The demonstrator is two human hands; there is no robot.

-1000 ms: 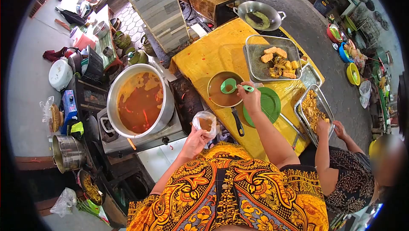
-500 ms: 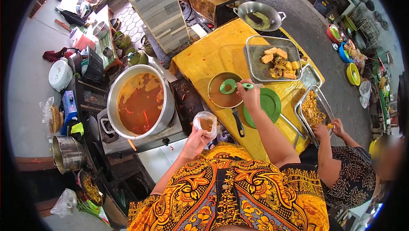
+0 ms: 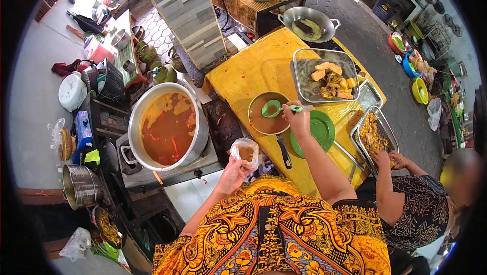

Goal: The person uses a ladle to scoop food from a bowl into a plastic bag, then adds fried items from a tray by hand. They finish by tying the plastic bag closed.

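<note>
My left hand (image 3: 234, 175) grips a clear plastic bag (image 3: 245, 153) by its side, its mouth open upward and brownish sauce inside. In my right hand (image 3: 296, 117) is the handle of a green ladle (image 3: 271, 108), whose bowl sits in the brown sauce of a small saucepan (image 3: 252, 118). The pan's black handle points toward me. Partly under my right forearm lies a green plate (image 3: 320, 132). To the left, a large pot (image 3: 199, 138) of orange-red broth with red chillies stands on a stove.
On the yellow-covered table (image 3: 233, 77) stands a wire basket (image 3: 299, 84) with fried pieces. At right a co-worker's hands (image 3: 388, 161) reach into a metal tray (image 3: 391, 132) of yellow food. A wok (image 3: 329, 27) sits beyond, and a tiled pillar (image 3: 185, 16) rises behind the pot.
The view has shifted slightly. My right hand still has the ladle in the saucepan, and the bag stays in my left hand. The co-worker's hands have moved a little over the tray.
</note>
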